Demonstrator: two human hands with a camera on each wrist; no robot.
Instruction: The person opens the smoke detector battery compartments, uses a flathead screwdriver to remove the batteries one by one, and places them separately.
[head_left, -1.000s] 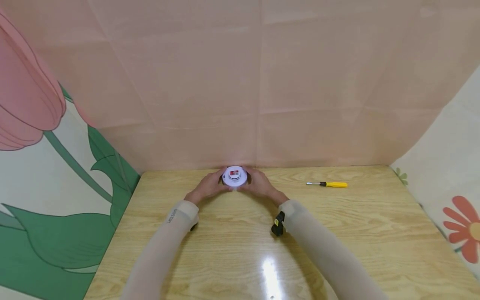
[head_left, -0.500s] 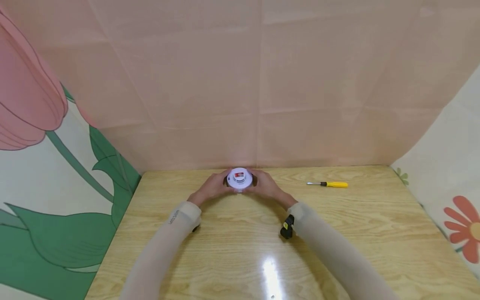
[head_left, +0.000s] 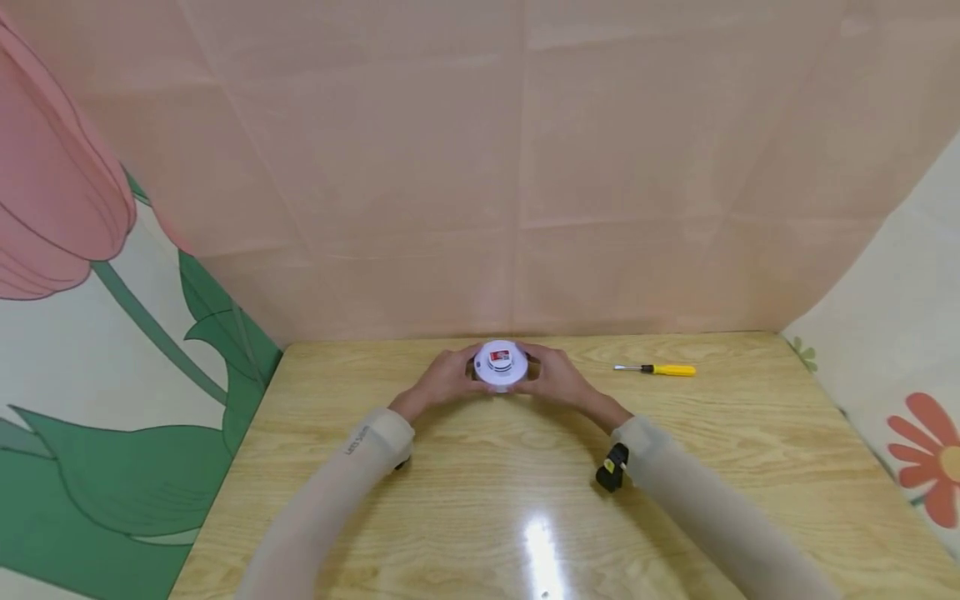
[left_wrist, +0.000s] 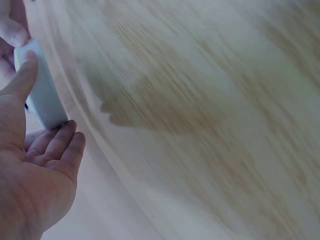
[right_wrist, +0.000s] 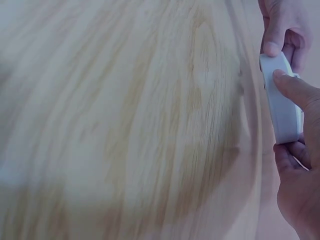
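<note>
L hand [head_left: 448,377] + R hand [head_left: 558,379]: fingers pinching rd. white plastic disc [head_left: 501,368] btwn them. Yellow-handled metal screwdriver [head_left: 669,370] R of fingers.

The left hand [head_left: 450,377] and the right hand [head_left: 561,379] grip a round white device [head_left: 501,374] with a red label [head_left: 499,356] from opposite sides near the far edge of a wood-grained table [head_left: 480,492], while a yellow-handled screwdriver [head_left: 660,369] lies to their right, before a pinkish backdrop [head_left: 517,183] flanked by flower-patterned panels [head_left: 120,467].

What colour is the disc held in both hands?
The disc is white; the head view shows it best.
</note>
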